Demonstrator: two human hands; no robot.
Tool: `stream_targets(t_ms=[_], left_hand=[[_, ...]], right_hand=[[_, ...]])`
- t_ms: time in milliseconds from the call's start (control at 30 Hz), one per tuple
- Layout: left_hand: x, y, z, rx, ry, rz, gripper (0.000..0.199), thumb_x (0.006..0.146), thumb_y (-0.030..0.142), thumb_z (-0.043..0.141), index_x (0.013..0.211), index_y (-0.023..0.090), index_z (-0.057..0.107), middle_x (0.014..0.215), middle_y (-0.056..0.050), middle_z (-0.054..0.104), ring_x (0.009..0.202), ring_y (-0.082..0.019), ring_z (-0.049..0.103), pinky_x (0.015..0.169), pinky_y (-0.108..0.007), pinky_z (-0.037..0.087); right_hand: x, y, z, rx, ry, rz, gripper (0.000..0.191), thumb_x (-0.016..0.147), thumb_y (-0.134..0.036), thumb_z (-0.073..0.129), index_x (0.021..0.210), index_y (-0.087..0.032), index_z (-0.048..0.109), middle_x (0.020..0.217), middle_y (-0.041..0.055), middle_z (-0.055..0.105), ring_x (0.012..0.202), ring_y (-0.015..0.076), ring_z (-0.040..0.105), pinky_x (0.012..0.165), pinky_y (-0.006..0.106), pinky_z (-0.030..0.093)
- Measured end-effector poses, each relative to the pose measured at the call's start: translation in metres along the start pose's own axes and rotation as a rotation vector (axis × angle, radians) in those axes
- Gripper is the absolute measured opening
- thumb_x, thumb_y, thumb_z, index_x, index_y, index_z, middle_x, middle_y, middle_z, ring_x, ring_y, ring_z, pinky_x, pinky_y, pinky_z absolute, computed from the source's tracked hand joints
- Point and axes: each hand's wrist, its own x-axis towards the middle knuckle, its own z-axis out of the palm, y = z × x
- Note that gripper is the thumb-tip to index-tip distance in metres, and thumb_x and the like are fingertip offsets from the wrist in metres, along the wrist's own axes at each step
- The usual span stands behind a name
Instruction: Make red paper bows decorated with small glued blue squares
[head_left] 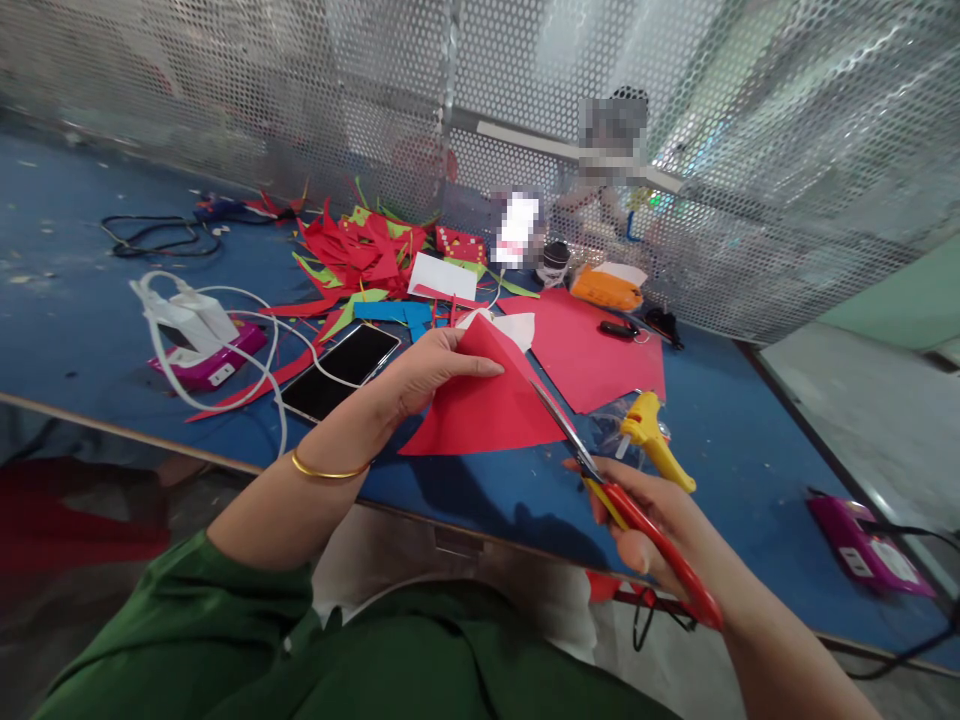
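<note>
My left hand (442, 370) is closed on a red sheet of paper (487, 415), its thumb lying over the folded upper part. The sheet flares out toward the table's front edge. Red-and-yellow-handled scissors (574, 440) are in my right hand (652, 520), with fingers wrapped round the handles. Their blades point up and left and meet the right edge of the red sheet. Whether the blades are parted is hard to see. Just behind lies a larger red sheet (592, 350) with a small black key fob (619, 329) on it.
A yellow glue gun (656, 440) lies right of the sheet. Left are a dark phone (345, 372), white cables and a purple power strip (214, 360). Red and green scraps (360, 250) pile up behind, near the perforated metal screen (300, 110). Another purple power strip (866, 550) sits far right.
</note>
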Motion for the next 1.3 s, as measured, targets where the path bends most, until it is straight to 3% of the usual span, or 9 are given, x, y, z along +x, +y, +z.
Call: stream_targets(t_ms=[200,367,533,800,1067,1300], left_hand=[[0.000,-0.003,0.002,0.006,0.001,-0.023,0.032,0.054,0.025,0.092,0.082,0.018,0.079,0.085,-0.005,0.079,0.077,-0.021,0.073,0.082,-0.035,0.058],[-0.002,-0.002,0.004,-0.006,-0.005,-0.041,0.031,0.054,0.023,0.092,0.081,0.017,0.078,0.082,-0.005,0.079,0.074,-0.020,0.072,0.080,-0.034,0.058],[-0.002,-0.002,0.005,-0.012,0.000,-0.051,0.032,0.053,0.024,0.092,0.081,0.017,0.078,0.082,-0.005,0.078,0.074,-0.020,0.072,0.081,-0.036,0.058],[-0.001,-0.003,0.003,0.007,-0.022,-0.038,0.032,0.053,0.025,0.092,0.081,0.017,0.078,0.084,-0.005,0.079,0.075,-0.021,0.072,0.082,-0.037,0.058],[-0.002,-0.002,0.004,-0.030,-0.024,-0.069,0.030,0.055,0.022,0.091,0.082,0.017,0.078,0.084,-0.006,0.079,0.077,-0.021,0.073,0.084,-0.037,0.057],[-0.002,-0.002,0.004,-0.014,-0.022,-0.072,0.029,0.057,0.021,0.090,0.083,0.016,0.079,0.082,-0.005,0.078,0.075,-0.019,0.072,0.078,-0.033,0.058]], right_hand=[[0.005,-0.004,0.002,-0.121,0.029,-0.086,0.091,0.060,-0.090,0.053,0.118,-0.022,0.067,0.072,-0.0001,0.050,0.061,0.0146,0.042,0.052,0.027,0.034],[0.008,-0.005,0.004,-0.146,0.021,-0.102,0.088,0.066,-0.088,0.051,0.121,-0.020,0.065,0.070,-0.0021,0.042,0.060,0.0132,0.034,0.052,0.027,0.027],[0.010,-0.002,0.007,-0.086,0.026,-0.070,0.081,0.069,-0.085,0.056,0.115,-0.019,0.065,0.065,-0.0047,0.032,0.057,0.0116,0.029,0.047,0.025,0.023],[0.011,0.010,0.007,-0.068,0.060,0.002,0.078,0.068,-0.080,0.064,0.117,-0.019,0.065,0.067,-0.0050,0.029,0.059,0.0112,0.025,0.049,0.027,0.022],[0.009,0.010,0.006,-0.114,0.065,-0.042,0.081,0.068,-0.085,0.059,0.116,-0.020,0.066,0.064,-0.0048,0.033,0.056,0.0117,0.029,0.049,0.027,0.023],[0.008,0.003,0.005,-0.178,0.038,-0.073,0.092,0.059,-0.094,0.049,0.114,-0.022,0.064,0.074,-0.0004,0.052,0.061,0.0141,0.042,0.053,0.027,0.033]])
